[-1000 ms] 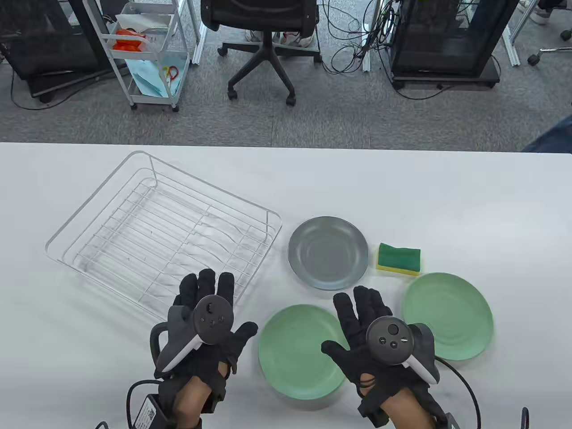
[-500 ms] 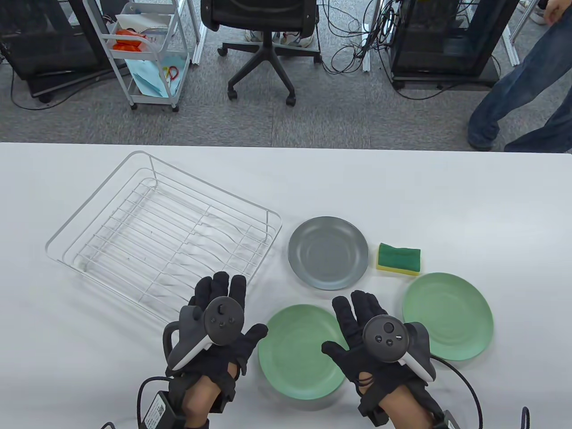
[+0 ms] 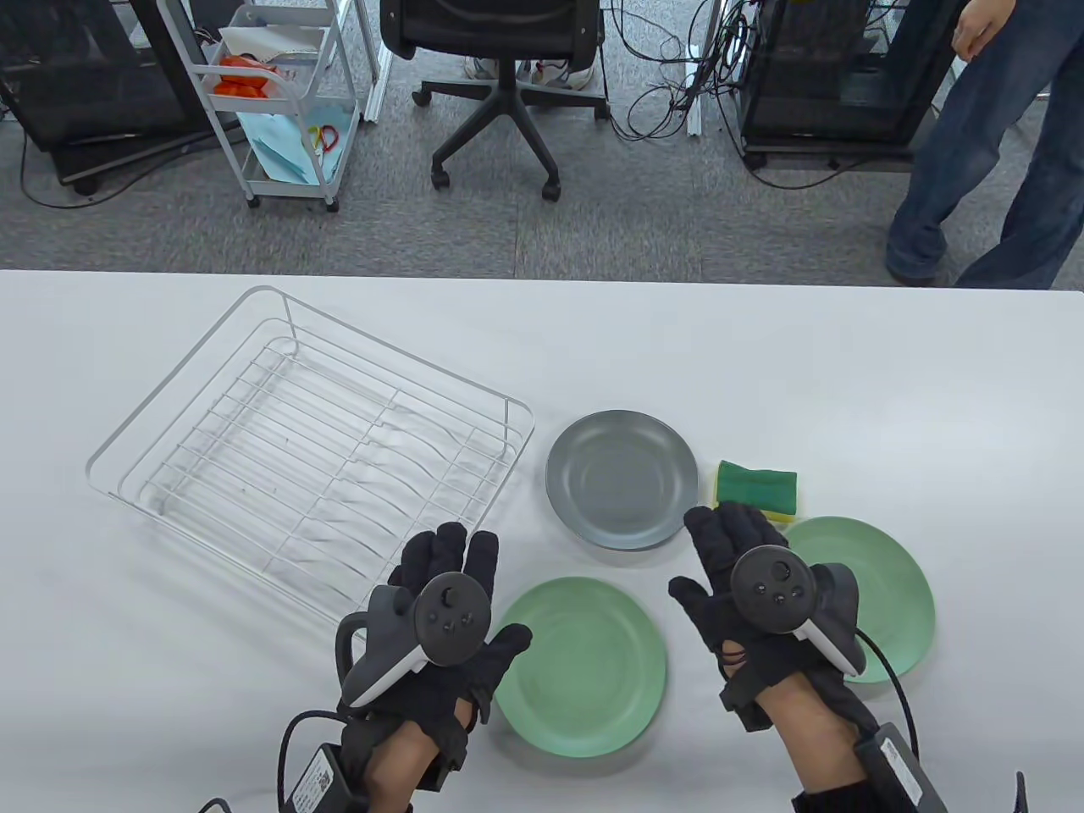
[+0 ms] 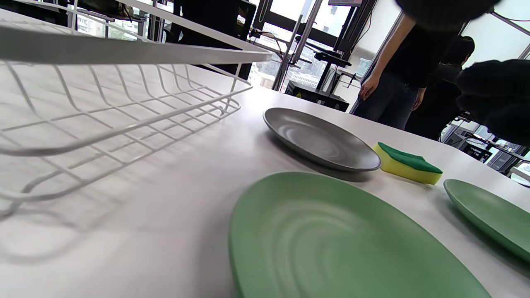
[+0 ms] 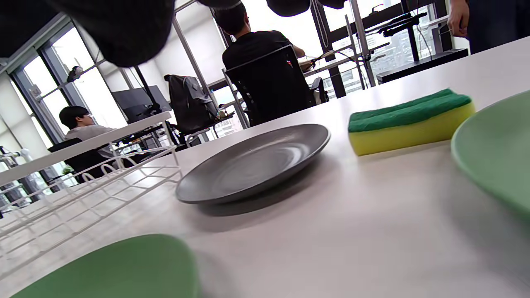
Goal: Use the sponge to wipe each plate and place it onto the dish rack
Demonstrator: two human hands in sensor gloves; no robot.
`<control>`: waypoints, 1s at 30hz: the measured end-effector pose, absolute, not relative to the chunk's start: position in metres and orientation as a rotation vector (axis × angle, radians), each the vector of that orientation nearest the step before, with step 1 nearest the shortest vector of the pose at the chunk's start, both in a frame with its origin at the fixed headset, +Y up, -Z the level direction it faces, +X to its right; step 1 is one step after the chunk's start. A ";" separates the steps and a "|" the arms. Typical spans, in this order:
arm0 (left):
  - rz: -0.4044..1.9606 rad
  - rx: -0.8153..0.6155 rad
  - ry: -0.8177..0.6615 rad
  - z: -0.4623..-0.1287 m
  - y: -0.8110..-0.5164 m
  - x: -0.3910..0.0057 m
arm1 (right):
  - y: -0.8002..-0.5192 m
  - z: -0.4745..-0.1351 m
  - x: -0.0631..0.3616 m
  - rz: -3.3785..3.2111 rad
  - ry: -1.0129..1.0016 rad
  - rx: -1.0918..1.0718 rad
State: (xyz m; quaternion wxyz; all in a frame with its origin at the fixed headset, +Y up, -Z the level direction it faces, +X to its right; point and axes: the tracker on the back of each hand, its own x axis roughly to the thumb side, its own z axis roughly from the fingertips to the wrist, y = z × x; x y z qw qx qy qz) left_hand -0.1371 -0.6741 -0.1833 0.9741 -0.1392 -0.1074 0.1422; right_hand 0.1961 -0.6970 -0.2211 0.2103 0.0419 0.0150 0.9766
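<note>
A white wire dish rack (image 3: 313, 440) (image 4: 83, 103) lies empty on the left of the table. A grey plate (image 3: 621, 478) (image 4: 319, 138) (image 5: 252, 163) sits in the middle, with a green-and-yellow sponge (image 3: 758, 487) (image 4: 408, 167) (image 5: 410, 120) to its right. One green plate (image 3: 584, 665) (image 4: 331, 244) lies near the front, another green plate (image 3: 881, 584) (image 5: 492, 149) at the right. My left hand (image 3: 449, 593) hovers flat, fingers straight, beside the near green plate. My right hand (image 3: 737, 542) is flat too, fingertips just short of the sponge. Neither holds anything.
A person in jeans (image 3: 974, 144) stands beyond the table's far right corner. An office chair (image 3: 500, 76), a white trolley (image 3: 279, 102) and black equipment racks stand on the floor behind the table.
My right hand has moved forward and right, from over the near green plate toward the sponge. My left hand has drifted right toward that plate. A person has walked in at the far right.
</note>
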 end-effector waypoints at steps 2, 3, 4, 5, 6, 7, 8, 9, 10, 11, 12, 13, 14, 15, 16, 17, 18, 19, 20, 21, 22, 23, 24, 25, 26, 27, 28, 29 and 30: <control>0.297 -0.290 -0.209 -0.185 -0.676 -0.138 | -0.696 -0.232 0.215 2.723 0.047 0.042; 0.300 -0.292 -0.209 -0.185 -0.676 -0.137 | -0.696 -0.234 0.219 2.725 0.050 0.026; 0.303 -0.292 -0.214 -0.184 -0.676 -0.135 | -0.696 -0.238 0.227 2.730 0.059 -0.003; 0.297 -0.288 -0.220 -0.184 -0.675 -0.132 | -0.697 -0.242 0.235 2.734 0.068 -0.037; 0.289 -0.282 -0.226 -0.183 -0.674 -0.130 | -0.698 -0.245 0.239 2.739 0.078 -0.052; 0.285 -0.279 -0.231 -0.182 -0.673 -0.128 | -0.699 -0.248 0.242 2.743 0.087 -0.070; 0.279 -0.273 -0.238 -0.181 -0.672 -0.126 | -0.702 -0.253 0.248 2.742 0.112 -0.102; 0.278 -0.271 -0.244 -0.180 -0.672 -0.124 | -0.704 -0.256 0.250 2.741 0.132 -0.119; 0.278 -0.270 -0.247 -0.179 -0.671 -0.122 | -0.707 -0.260 0.252 2.746 0.153 -0.137; 0.277 -0.269 -0.250 -0.179 -0.672 -0.121 | -0.710 -0.264 0.253 2.756 0.176 -0.156; 0.276 -0.272 -0.255 -0.178 -0.672 -0.119 | -0.713 -0.268 0.255 2.760 0.200 -0.183; 0.277 -0.275 -0.256 -0.178 -0.673 -0.118 | -0.714 -0.270 0.255 2.760 0.210 -0.198; 0.280 -0.282 -0.260 -0.178 -0.674 -0.117 | -0.720 -0.277 0.256 2.754 0.252 -0.232; 0.283 -0.286 -0.263 -0.178 -0.675 -0.116 | -0.722 -0.280 0.256 2.755 0.273 -0.244; 0.287 -0.291 -0.267 -0.178 -0.676 -0.114 | -0.725 -0.285 0.256 2.757 0.308 -0.265; 0.286 -0.292 -0.270 -0.178 -0.676 -0.113 | -0.727 -0.288 0.256 2.758 0.324 -0.280; 0.283 -0.293 -0.275 -0.178 -0.677 -0.111 | -0.730 -0.293 0.255 2.758 0.339 -0.305; 0.281 -0.299 -0.282 -0.177 -0.678 -0.110 | -0.732 -0.297 0.255 2.764 0.350 -0.319; 0.283 -0.306 -0.285 -0.177 -0.679 -0.108 | -0.734 -0.303 0.255 2.775 0.366 -0.326; 0.285 -0.309 -0.287 -0.177 -0.679 -0.106 | -0.736 -0.306 0.255 2.779 0.376 -0.334; 0.286 -0.311 -0.289 -0.177 -0.680 -0.105 | -0.737 -0.310 0.255 2.783 0.383 -0.344; 0.281 -0.318 -0.292 -0.177 -0.681 -0.102 | -0.739 -0.316 0.255 2.783 0.398 -0.368; 0.274 -0.325 -0.297 -0.177 -0.682 -0.100 | -0.740 -0.320 0.255 2.776 0.410 -0.383; 0.269 -0.328 -0.300 -0.177 -0.684 -0.098 | -0.743 -0.324 0.254 2.781 0.425 -0.381; 0.265 -0.332 -0.303 -0.177 -0.685 -0.096 | -0.745 -0.327 0.254 2.794 0.441 -0.386; 0.260 -0.338 -0.311 -0.178 -0.686 -0.094 | -0.749 -0.331 0.253 2.807 0.479 -0.399; 0.259 -0.344 -0.315 -0.177 -0.686 -0.092 | -0.752 -0.333 0.253 2.807 0.508 -0.405; 0.259 -0.345 -0.317 -0.177 -0.687 -0.091 | -0.756 -0.336 0.252 2.801 0.538 -0.410; 0.258 -0.346 -0.321 -0.177 -0.687 -0.090 | -0.759 -0.337 0.252 2.797 0.550 -0.414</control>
